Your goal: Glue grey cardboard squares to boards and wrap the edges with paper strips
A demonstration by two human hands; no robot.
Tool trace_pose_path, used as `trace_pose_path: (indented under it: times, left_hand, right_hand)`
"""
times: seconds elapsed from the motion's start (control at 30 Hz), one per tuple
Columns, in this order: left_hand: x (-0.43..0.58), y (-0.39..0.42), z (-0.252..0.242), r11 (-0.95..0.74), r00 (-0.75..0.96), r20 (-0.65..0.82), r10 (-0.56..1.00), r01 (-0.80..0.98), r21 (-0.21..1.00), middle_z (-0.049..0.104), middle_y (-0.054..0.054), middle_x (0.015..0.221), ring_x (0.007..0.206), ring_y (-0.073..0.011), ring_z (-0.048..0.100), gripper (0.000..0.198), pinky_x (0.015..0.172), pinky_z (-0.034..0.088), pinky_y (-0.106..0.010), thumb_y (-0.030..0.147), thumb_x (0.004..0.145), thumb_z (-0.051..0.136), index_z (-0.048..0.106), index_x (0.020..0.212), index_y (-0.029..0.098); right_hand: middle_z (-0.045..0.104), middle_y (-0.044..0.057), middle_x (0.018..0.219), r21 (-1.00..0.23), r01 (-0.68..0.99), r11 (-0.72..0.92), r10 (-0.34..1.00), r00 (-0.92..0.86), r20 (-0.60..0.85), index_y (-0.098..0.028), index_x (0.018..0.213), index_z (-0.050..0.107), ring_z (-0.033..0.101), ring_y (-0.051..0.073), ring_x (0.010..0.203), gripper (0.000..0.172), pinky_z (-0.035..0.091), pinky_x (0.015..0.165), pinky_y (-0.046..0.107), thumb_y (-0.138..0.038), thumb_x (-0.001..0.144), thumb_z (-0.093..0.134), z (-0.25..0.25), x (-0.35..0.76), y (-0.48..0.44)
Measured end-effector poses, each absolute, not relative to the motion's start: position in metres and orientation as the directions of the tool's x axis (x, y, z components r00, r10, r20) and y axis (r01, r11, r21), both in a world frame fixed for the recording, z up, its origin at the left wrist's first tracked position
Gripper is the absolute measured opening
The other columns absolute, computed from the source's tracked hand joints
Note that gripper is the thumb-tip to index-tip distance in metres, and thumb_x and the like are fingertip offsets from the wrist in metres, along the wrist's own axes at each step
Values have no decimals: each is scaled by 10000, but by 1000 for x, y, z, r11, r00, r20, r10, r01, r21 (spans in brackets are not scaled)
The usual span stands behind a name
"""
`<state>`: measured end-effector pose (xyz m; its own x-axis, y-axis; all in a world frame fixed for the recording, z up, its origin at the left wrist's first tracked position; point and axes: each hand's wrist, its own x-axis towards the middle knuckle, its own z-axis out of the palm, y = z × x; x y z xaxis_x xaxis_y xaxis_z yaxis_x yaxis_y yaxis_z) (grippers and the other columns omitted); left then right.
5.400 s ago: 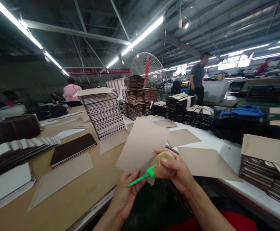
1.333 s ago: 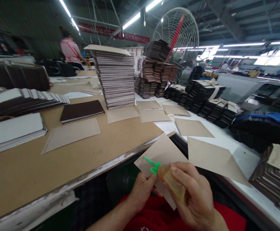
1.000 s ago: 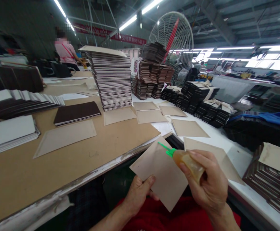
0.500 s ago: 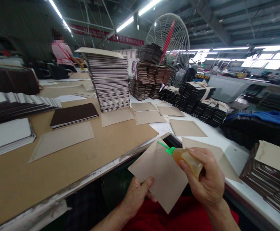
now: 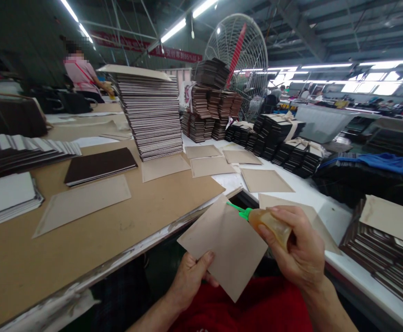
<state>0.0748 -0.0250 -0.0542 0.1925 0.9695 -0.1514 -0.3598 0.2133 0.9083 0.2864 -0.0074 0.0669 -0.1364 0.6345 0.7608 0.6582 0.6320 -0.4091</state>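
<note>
A beige rectangular board (image 5: 231, 249) is tilted in front of me, over my lap. My left hand (image 5: 194, 279) pinches its lower left edge, thumb on top and fingers beneath. In my right hand (image 5: 300, 251) is a squeeze glue bottle (image 5: 270, 226) with amber contents and a green nozzle. The nozzle tip points at the board's far corner; whether it touches the surface I cannot tell. Fingers and thumb wrap round the bottle's body.
Several beige boards (image 5: 267, 180) lie spread on the white table. A tall stack of boards (image 5: 148, 115) stands on the brown tabletop (image 5: 118, 244), near a dark brown panel (image 5: 101, 166). Another stack (image 5: 384, 258) is at right. Behind are bundled stacks, a large fan (image 5: 238, 64) and a person (image 5: 80, 74).
The whole view has shifted slightly. Against the board, the nozzle has stayed near the far corner, and both hands keep their holds.
</note>
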Motion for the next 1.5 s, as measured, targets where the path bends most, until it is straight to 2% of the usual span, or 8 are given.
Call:
trace_pose_path:
  times: [0.13, 0.3, 0.47, 0.83, 1.0, 1.17, 1.27, 1.5]
  left_hand:
    - [72, -24, -56, 228, 206, -165, 964, -331, 916, 698, -111, 920, 631, -195, 644, 417, 457, 540, -271, 439, 820, 607, 640, 1071, 107]
    - [69, -25, -57, 249, 251, -177, 952, -292, 923, 705, -119, 880, 548, -154, 607, 437, 433, 517, -249, 418, 840, 593, 615, 1108, 74]
    - [64, -29, -59, 254, 238, -194, 952, -255, 933, 711, -115, 883, 572, -164, 619, 411, 442, 514, -250, 410, 859, 569, 624, 1086, 71]
    - [62, -32, -56, 271, 232, -229, 945, -168, 948, 722, -100, 843, 456, -133, 583, 403, 417, 490, -235, 437, 831, 592, 666, 1018, 87]
    - [61, -33, -56, 268, 247, -234, 940, -115, 957, 724, -108, 828, 414, -125, 569, 417, 417, 477, -231, 444, 834, 585, 659, 1032, 84]
    - [58, -33, -54, 263, 221, -245, 944, -53, 963, 721, -97, 761, 400, -118, 568, 406, 425, 459, -209, 449, 841, 573, 680, 961, 77]
    - [57, -33, -54, 269, 244, -250, 937, -47, 962, 711, -91, 705, 408, -124, 571, 409, 439, 468, -213, 452, 839, 572, 693, 922, 70]
    - [53, -30, -57, 258, 193, -236, 952, -103, 961, 721, -116, 810, 403, -137, 571, 421, 394, 475, -242, 459, 805, 610, 681, 994, 90]
  right_hand:
    - [568, 68, 975, -401, 705, 585, 712, -209, 671, -196, 1098, 534, 579, 194, 827, 346, 477, 648, 315, -218, 779, 669, 74, 291, -10]
    - [563, 67, 997, -360, 700, 616, 646, -189, 739, -201, 1119, 516, 579, 193, 858, 387, 482, 672, 313, -206, 769, 680, 79, 289, -8]
    - [563, 67, 965, -378, 736, 562, 731, -227, 644, -199, 1090, 523, 571, 187, 827, 325, 476, 670, 316, -235, 796, 656, 76, 292, -12]
    - [571, 69, 940, -403, 749, 526, 763, -207, 613, -208, 1084, 521, 569, 192, 809, 286, 469, 652, 323, -258, 822, 621, 71, 293, -19]
    - [574, 72, 972, -385, 734, 559, 707, -181, 683, -227, 1113, 507, 578, 195, 829, 332, 479, 659, 323, -259, 808, 633, 71, 291, -19]
    - [566, 66, 937, -412, 757, 506, 778, -194, 598, -202, 1081, 523, 569, 186, 797, 295, 466, 645, 315, -262, 814, 631, 69, 293, -23]
    - [568, 66, 949, -405, 746, 529, 742, -175, 647, -204, 1101, 513, 574, 187, 806, 338, 473, 646, 312, -252, 796, 650, 67, 294, -25]
    - [578, 65, 923, -412, 778, 474, 795, -177, 580, -205, 1065, 533, 568, 183, 773, 264, 467, 630, 311, -289, 827, 610, 63, 297, -27]
